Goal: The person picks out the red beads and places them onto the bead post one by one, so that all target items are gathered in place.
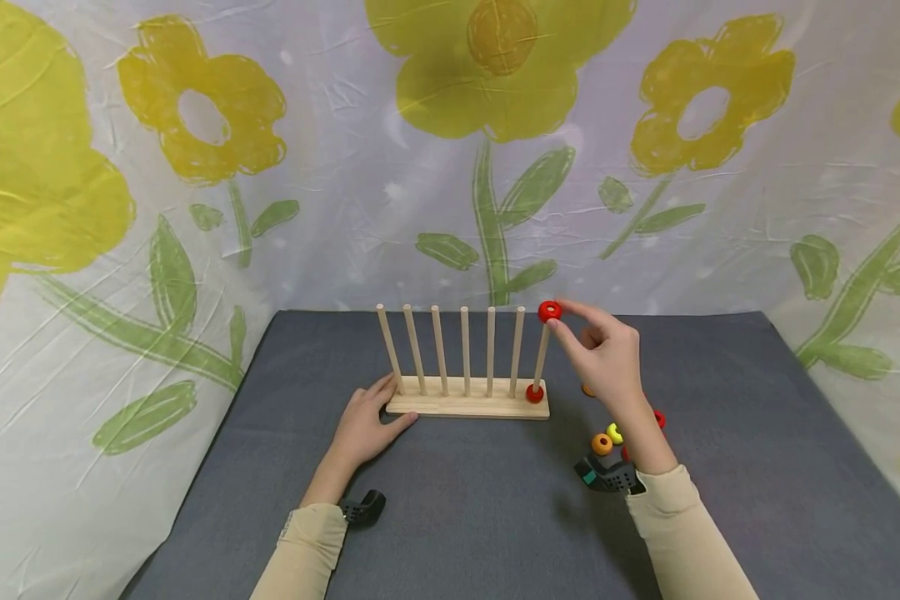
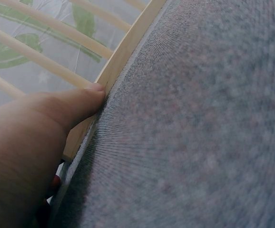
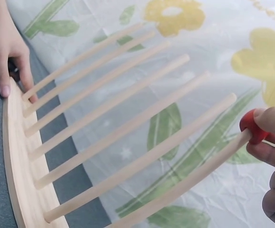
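While atop peg (image 1: 542, 357), ring (image 1: 547, 317) in right hand (image 1: 604, 348).

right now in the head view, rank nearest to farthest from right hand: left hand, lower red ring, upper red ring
1. Upper red ring: pinched by the right hand atop the right-end peg.
2. Lower red ring: at that peg's foot.
3. Left hand: at left end of the board.

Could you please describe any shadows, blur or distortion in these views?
Head view: soft shadows on the dark cloth below the right hand; left wrist view: the foreground cloth is blurred; right wrist view: the nearest peg and the wooden base bow, probably lens distortion.
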Demonstrator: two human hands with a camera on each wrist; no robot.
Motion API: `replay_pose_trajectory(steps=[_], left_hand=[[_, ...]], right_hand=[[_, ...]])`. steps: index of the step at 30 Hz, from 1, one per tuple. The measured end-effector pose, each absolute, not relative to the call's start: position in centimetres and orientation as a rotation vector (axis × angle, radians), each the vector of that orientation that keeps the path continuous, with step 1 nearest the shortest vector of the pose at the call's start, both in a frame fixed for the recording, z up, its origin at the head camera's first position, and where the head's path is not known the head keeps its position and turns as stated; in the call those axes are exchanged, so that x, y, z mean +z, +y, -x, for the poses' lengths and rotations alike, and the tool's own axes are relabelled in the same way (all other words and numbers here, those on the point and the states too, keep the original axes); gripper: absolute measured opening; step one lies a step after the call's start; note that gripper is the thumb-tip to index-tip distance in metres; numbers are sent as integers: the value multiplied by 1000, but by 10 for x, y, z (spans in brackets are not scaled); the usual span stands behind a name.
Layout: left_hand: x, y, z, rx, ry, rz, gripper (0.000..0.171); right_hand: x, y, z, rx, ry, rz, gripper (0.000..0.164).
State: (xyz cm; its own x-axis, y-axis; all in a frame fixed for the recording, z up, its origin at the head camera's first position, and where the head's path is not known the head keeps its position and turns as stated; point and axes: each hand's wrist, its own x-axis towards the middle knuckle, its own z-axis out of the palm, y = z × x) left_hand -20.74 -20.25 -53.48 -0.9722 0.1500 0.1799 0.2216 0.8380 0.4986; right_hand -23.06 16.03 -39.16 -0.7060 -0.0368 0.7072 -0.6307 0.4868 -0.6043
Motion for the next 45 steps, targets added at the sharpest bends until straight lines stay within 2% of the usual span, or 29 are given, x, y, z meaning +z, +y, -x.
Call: replay_pose_trajectory(steps=[17, 45], left_hand=[[-535, -202, 209, -817, -2863, 311, 84], [-534, -201, 206, -803, -2860, 299, 83]], right_hand=[[-394, 162, 230, 1243, -2090, -551, 28], [-395, 169, 228, 1217, -2140, -590, 36]])
